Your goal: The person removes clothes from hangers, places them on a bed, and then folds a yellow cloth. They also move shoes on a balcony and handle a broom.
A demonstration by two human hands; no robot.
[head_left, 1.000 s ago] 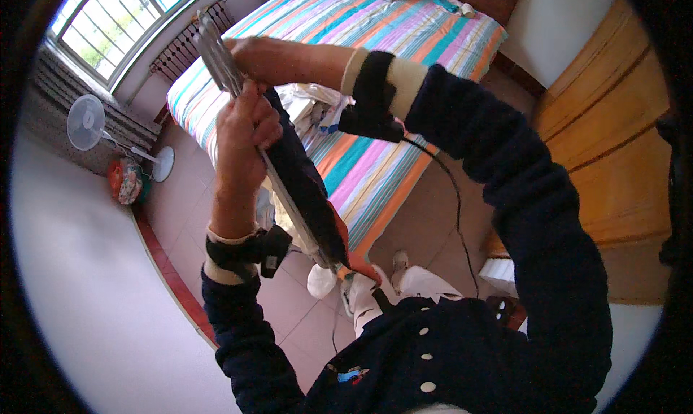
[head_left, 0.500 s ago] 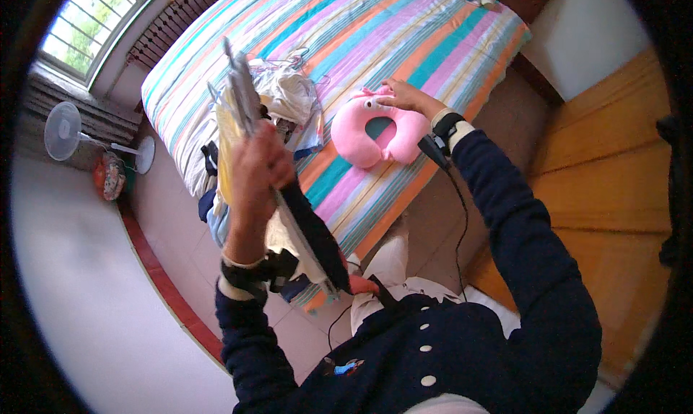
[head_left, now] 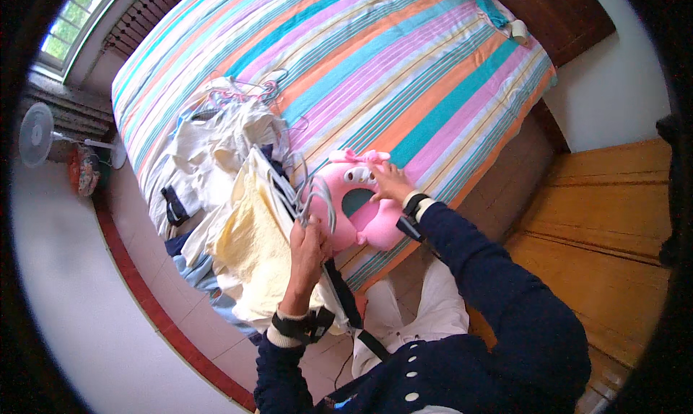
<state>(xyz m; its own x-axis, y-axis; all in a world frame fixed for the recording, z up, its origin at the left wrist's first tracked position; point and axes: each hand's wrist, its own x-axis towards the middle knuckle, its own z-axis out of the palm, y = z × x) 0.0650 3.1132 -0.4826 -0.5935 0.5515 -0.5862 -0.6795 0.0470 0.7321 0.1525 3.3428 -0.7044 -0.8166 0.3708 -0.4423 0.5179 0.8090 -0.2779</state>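
My left hand (head_left: 307, 251) is closed around a bundle of grey clothes hangers (head_left: 315, 197), their hooks sticking up above the fist beside the pillow. Just left of that hand, a pale yellow garment (head_left: 249, 248) drapes over the bed's edge. A pink U-shaped neck pillow (head_left: 386, 226) with a pink bow and a face lies near the front edge of the bed. My right hand (head_left: 390, 183) rests on its upper right side, fingers apart. What hangs from the hangers below my left fist is partly hidden.
Heaped white clothes (head_left: 216, 147) and some thin wire hangers (head_left: 242, 93) lie on the left of the striped bed (head_left: 346, 60). A white fan (head_left: 36, 134) stands by the left wall. Wooden furniture (head_left: 592, 226) is close on the right.
My left hand has swung the hanger bundle down and right, from held upright to beside the pillow. My right hand stays on the pillow, its fingers slightly shifted. The view has moved too.
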